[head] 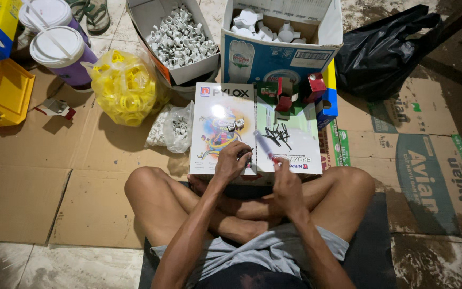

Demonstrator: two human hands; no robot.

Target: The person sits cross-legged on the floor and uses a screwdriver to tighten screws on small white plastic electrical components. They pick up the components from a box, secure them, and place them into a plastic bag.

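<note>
Closest to the camera it's crossed bare legs on a dark mat, both forearms reaching forward over the knees. The left hand point(232, 160) sits just left of the middle of the frame, fingers curled in and pinched around something small and dark at the near edge of the white carton point(225, 115). Too tiny to say what it is. The right hand point(286, 184) is a bit lower and to the right, fingers pressed together around the bottom end of a screwdriver-like tool point(266, 145).

The bit that matters: the tool's long axis runs diagonally, from the right hand's grip up and to the left, so its far tip hangs over the carton lid, just right of the left hand's fingertips. The two hands are near each other but not touching, and the left hand is the one nearer the tip.

Just past the tip there's a pile of black screws point(278, 135) lying loose on the lid. Left of the carton is a clear bag of white clips point(173, 128), then a yellow bag of rings point(125, 85). Top of the frame: an open box of white fittings point(180, 37).
</note>
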